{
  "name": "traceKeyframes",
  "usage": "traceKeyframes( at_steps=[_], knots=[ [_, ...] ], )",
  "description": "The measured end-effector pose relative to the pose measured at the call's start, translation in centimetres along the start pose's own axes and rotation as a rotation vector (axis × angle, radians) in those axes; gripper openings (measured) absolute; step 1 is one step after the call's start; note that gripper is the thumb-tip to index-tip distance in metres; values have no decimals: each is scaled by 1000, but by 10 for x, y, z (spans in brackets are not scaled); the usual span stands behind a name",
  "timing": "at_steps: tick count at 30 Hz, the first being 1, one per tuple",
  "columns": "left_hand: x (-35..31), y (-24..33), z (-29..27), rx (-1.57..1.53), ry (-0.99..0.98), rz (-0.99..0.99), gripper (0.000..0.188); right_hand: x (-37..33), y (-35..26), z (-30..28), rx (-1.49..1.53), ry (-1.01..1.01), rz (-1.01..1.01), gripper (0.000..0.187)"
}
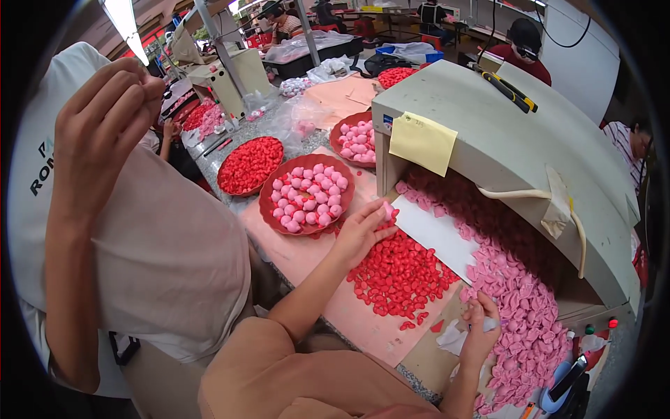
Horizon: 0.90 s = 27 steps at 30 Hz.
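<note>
My left hand [361, 234] is closed around a small pink piece with red bits [389, 211], pinched between thumb and fingers. It hovers over a loose heap of glossy red pieces [401, 276] on a pink sheet [279, 244]. At the lower right, my right hand [481, 328] has its fingers drawn together beside a large pile of thin, crinkled pink pieces [520, 321]. Pink shows at its fingertips, but what it grips cannot be made out. Something whitish covers part of one finger. A white sheet [436, 234] lies between the red heap and the pink pile.
A red dish [264, 209] of round pink balls and a red dish of red pieces [251, 165] stand at the left. A grey hooded machine [502, 140] with pliers [509, 91] on top overhangs the pink pile. Close by at the left, another person's hand [105, 126] is raised.
</note>
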<state>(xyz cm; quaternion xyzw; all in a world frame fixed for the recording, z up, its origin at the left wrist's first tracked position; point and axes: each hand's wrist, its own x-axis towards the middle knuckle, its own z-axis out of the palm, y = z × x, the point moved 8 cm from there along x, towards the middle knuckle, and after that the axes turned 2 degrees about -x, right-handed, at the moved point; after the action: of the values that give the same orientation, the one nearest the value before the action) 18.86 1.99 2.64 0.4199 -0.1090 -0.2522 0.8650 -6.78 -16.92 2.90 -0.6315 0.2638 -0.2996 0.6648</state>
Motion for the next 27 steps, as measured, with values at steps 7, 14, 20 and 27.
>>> traceKeyframes(
  at_steps=[7,14,20,27],
  knots=[
    [-18,73,-58,631,303,468,42,-10,-6,0,-18,-20,-42,26],
    [-27,98,-63,1015,489,800,40,-11,-1,-14,-7,31,-24,25],
    [-108,69,108,712,-326,736,22,6,-9,-12,40,98,-66,22],
    [-182,71,241,67,-953,402,24,8,-5,-37,55,187,-80,22]
  ],
)
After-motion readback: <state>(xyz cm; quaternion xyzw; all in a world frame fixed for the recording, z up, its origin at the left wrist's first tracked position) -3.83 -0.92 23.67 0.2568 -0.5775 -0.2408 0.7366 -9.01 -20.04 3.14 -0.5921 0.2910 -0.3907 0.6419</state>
